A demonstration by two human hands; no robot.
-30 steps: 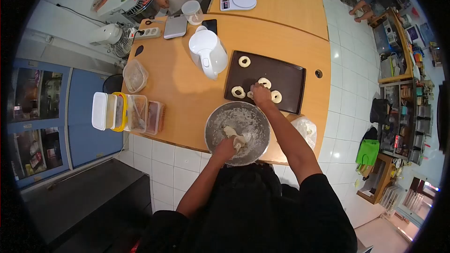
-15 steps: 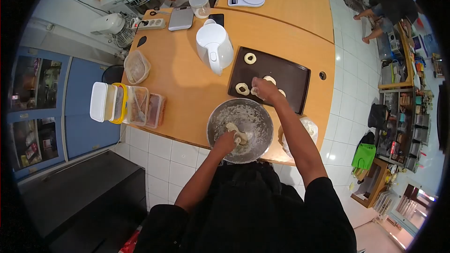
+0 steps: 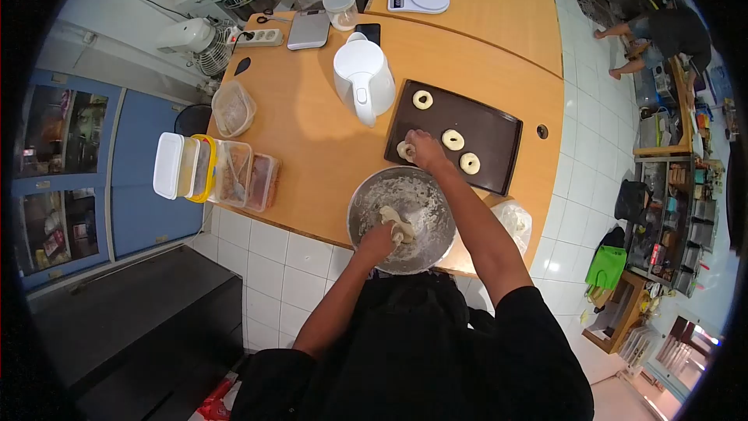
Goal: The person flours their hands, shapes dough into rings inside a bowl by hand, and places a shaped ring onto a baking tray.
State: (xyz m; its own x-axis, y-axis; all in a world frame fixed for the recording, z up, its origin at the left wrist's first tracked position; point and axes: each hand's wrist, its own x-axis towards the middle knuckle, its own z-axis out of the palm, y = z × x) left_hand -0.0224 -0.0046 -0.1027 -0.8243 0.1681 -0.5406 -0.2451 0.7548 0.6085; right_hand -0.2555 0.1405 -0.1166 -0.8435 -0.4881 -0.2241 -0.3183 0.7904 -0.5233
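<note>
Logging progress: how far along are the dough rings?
Three rings look shaped and lie on the tray. In hand: a fourth piece at the right hand, over the tray. Left: the left hand grips dough in the bowl, apparently unshaped. Can't tell how many are wanted.

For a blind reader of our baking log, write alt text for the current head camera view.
A person's left hand grips dough in a metal bowl while the right hand reaches to a ring of dough on a dark tray. A white pitcher stands beside the tray on the wooden table.
</note>
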